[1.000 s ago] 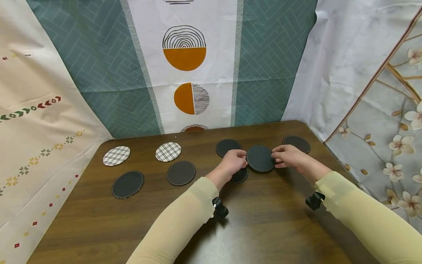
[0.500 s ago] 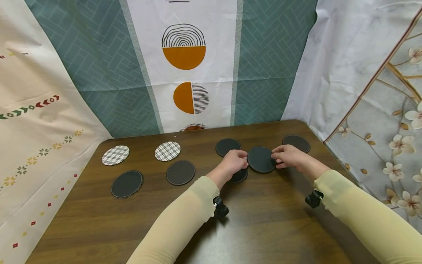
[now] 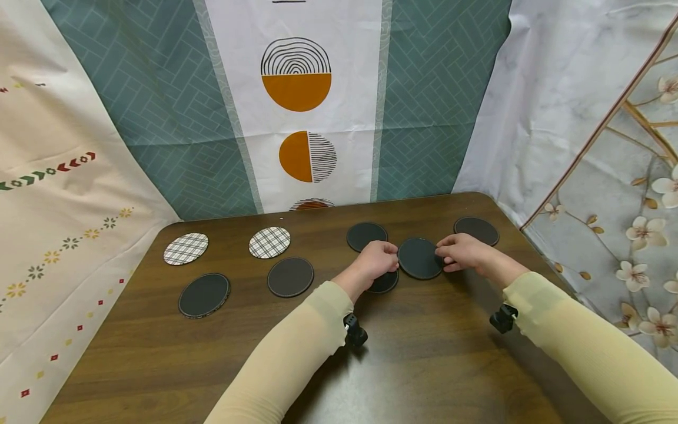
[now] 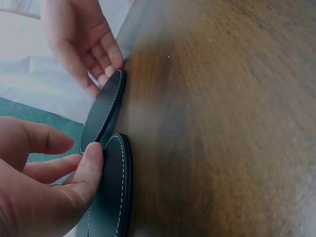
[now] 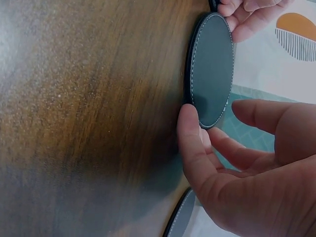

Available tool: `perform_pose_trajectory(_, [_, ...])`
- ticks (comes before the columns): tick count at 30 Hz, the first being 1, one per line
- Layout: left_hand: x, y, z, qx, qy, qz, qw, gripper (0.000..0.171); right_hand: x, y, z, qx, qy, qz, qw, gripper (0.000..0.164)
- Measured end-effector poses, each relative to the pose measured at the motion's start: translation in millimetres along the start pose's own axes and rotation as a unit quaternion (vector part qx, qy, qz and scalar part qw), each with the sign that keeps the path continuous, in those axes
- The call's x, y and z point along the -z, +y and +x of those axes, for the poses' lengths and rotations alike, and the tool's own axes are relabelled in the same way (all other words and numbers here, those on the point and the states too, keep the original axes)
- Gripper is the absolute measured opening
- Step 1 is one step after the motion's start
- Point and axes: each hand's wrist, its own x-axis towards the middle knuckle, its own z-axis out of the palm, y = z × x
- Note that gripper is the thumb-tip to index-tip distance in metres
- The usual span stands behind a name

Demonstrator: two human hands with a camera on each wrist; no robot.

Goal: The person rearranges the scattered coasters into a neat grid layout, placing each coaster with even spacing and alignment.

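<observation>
A round black coaster (image 3: 420,258) with pale edge stitching lies between both hands in the head view. My left hand (image 3: 374,261) pinches its left rim. At the opposite rim my right hand (image 3: 462,252) holds it with thumb and fingertips. In the left wrist view the coaster (image 4: 102,111) looks tilted; whether it touches the table is unclear. Another black coaster (image 3: 384,282) lies partly hidden under the left hand, and one more black coaster (image 3: 366,235) sits just behind that hand.
On the brown wooden table (image 3: 424,365) lie a black coaster (image 3: 477,230) at far right, two black coasters, one at left (image 3: 204,295) and one nearer the middle (image 3: 291,277), plus two plaid white coasters, left (image 3: 186,249) and right (image 3: 269,242). Patterned cloths (image 3: 296,147) hang around.
The coaster between my hands has shifted slightly toward me and lies a little flatter. Both hands stay at its rim, nearly still.
</observation>
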Motion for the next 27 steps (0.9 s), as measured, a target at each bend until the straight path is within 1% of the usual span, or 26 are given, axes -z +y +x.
perform_pose_trajectory(8, [1.5,0.3,-0.6,0.001,-0.005,0.014,0.9999,0.04,0.0,-0.3,-0.9,0.002,-0.01,-0.015,1.0,0.052])
perform_pose_trajectory(14, [2.9,1.2,-0.3,-0.001,0.0,0.014,0.9999,0.042,-1.6,-3.8,0.1,0.005,-0.005,-0.045,0.999,0.05])
perform_pose_trajectory(22, [13.8,3.4,-2.2,-0.001,0.018,0.024,0.9995,0.043,-4.2,-10.2,7.7,0.004,0.012,-0.093,0.996,0.052])
perform_pose_trajectory(27, [20.5,1.5,-8.5,0.004,0.018,0.027,0.9995,0.041,-5.6,-13.0,11.8,0.006,0.009,-0.103,0.995,0.051])
